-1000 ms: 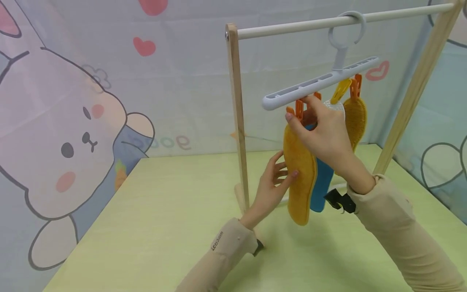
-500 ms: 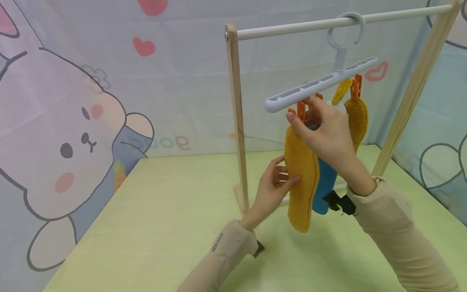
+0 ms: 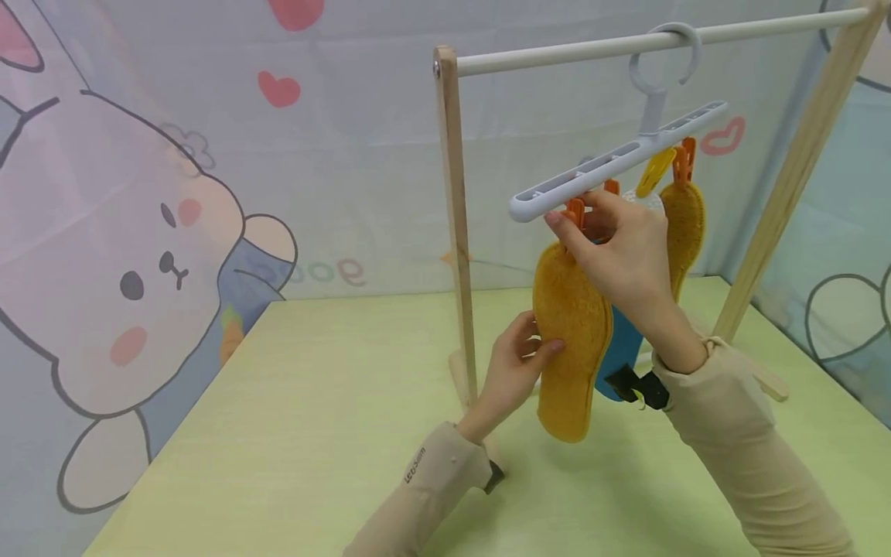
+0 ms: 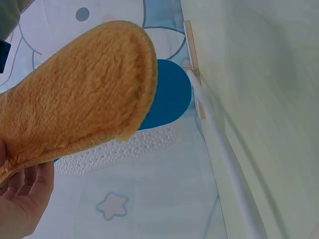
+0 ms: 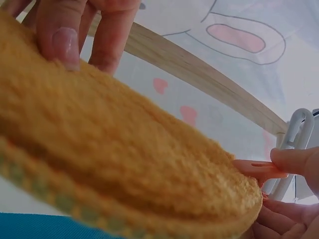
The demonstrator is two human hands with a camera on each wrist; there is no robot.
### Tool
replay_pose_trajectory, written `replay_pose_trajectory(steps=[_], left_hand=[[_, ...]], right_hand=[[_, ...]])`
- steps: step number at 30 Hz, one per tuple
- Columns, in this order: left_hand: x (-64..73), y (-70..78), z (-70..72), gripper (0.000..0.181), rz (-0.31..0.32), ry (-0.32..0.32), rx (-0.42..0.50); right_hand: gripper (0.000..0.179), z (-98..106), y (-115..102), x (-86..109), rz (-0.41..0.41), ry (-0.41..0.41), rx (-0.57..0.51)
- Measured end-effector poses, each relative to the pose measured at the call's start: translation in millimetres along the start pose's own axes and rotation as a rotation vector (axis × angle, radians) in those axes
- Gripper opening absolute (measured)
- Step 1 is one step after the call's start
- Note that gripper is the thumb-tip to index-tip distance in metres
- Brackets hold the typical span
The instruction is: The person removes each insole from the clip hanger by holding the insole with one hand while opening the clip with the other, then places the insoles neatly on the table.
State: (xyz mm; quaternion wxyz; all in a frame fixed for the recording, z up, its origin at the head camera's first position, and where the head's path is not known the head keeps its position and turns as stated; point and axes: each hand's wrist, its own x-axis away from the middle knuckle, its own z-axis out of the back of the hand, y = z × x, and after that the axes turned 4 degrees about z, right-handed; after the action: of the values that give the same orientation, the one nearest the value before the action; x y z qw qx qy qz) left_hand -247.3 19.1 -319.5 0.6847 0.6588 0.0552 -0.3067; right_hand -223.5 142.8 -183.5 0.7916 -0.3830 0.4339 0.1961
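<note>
While the left edge of the mustard fleece insole (image 3: pixel 572 340) is pinched near mid-length by the left hand (image 3: pixel 513 365), its thumb is laid on the front face and its other fingers are bent in at the edge and behind; the gap between them is taken up by the insole's thickness. An orange clothespin (image 5: pixel 258 169) at the insole's upper end is pinched between thumb and fingers of the right hand (image 3: pixel 626 247), held narrow. The insole is suspended, long axis roughly vertical, below the near end of the light-grey hanger (image 3: pixel 581 182). Whether the clothespin is joined to the hanger cannot be told, as that junction is covered by the fingers.

Behind the insole, a blue insole (image 4: pixel 172 94) is partly hidden; a white studded insole (image 4: pixel 119 151) and a yellow clothespin (image 3: pixel 656 172) are seen farther along. A second mustard insole (image 3: pixel 685 224) is hung toward the hanger's far end. The hanger is hooked over a white rail (image 3: pixel 557 54), carried by wooden uprights (image 3: pixel 454 193) on a pale green tabletop (image 3: pixel 313 425). The wall behind is covered by a printed rabbit backdrop (image 3: pixel 376 170).
</note>
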Motion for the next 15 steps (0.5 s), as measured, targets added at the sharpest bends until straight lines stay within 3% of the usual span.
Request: replay_pose_trajectory(steps=[7,15], left_hand=[[4.8,21.5,0.8,0.035,0.004,0.004,-0.025],[7.6,28.2,1.9,0.038,0.002,-0.005,-0.089]], right_hand=[[0.026,0,2,0.0,-0.055,0.004,-0.049],[0.028,5,7,0.2,-0.110,-0.024,-0.093]])
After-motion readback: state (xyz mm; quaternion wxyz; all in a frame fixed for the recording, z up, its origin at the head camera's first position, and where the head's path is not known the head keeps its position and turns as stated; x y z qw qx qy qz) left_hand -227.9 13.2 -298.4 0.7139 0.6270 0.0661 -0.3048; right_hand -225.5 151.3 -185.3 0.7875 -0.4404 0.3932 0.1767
